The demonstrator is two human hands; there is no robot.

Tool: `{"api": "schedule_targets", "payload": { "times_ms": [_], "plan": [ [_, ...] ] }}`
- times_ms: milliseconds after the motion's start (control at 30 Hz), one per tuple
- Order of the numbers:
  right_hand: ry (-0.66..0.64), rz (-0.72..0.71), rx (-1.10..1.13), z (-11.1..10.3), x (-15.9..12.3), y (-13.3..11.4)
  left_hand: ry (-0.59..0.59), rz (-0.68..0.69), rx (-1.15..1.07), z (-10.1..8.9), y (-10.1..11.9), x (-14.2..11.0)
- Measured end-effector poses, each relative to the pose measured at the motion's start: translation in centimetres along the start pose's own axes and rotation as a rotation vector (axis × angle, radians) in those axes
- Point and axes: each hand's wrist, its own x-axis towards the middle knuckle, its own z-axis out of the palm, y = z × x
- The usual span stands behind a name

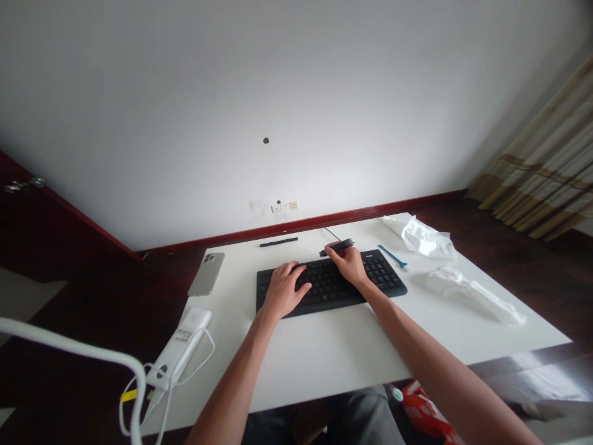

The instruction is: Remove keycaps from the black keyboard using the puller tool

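Observation:
A black keyboard (324, 301) with a cable at its back lies on the white table. My left hand (283, 289) rests on the keyboard's left part, palm down, fingers spread and holding nothing. Over the back edge, right of the middle, my right hand (348, 264) is closed around a short black stick-shaped object (341, 245). Its exact kind does not show; thin pale strands appear near its left end. Right of the keyboard lies a thin blue tool (391, 254) with a pale tip. A narrow black ridged strip (278, 243) lies behind the keyboard.
At the table's left are a phone (207, 274) and a white power strip (178, 352) with looped cables. Crumpled clear plastic wrapping (426, 238) lies at the right, with another piece (477, 295) nearer. A white curved tube (69, 344) crosses the lower left. Behind stands a wall.

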Motion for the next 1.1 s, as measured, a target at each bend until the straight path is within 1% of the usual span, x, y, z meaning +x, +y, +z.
{"api": "schedule_targets", "payload": {
  "times_ms": [1100],
  "plan": [
    [-0.008, -0.014, -0.011, 0.06, -0.01, 0.03, -0.003, 0.004, -0.003, 0.00, -0.06, -0.05]
  ]
}}
